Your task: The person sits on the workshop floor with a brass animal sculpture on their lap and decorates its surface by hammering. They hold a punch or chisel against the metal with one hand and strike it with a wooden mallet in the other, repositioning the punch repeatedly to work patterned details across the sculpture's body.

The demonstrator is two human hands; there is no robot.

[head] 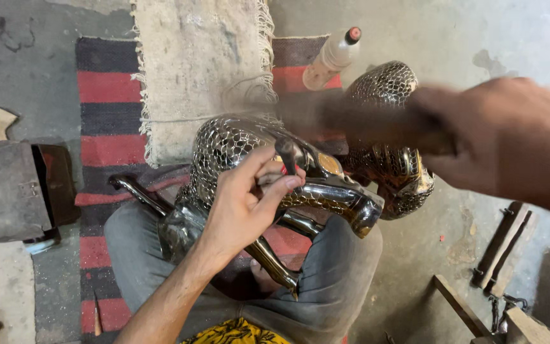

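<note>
you see one package: small plastic bottle (pixel 333 57), cream colour, red cap, lying tilted on striped rug (pixel 109 95) near top. no labels, signs, screens.

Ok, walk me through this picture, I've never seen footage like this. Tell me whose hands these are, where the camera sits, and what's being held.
There is no machine here: these are one person's bare hands, filmed by a camera worn on their head and looking down at their lap. The person sits cross-legged in grey trousers on a red and black striped rug. Across their lap lies a shiny metal animal figure with a scale-like pattern. The left hand pinches a small dark metal punch upright against the figure. The right hand is blurred by motion; its grip is closed on a dark handle, also blurred, so I cannot tell the tool. On the concrete floor nearby are a dark metal block, a cream bottle with a red cap and wooden pieces.
</note>
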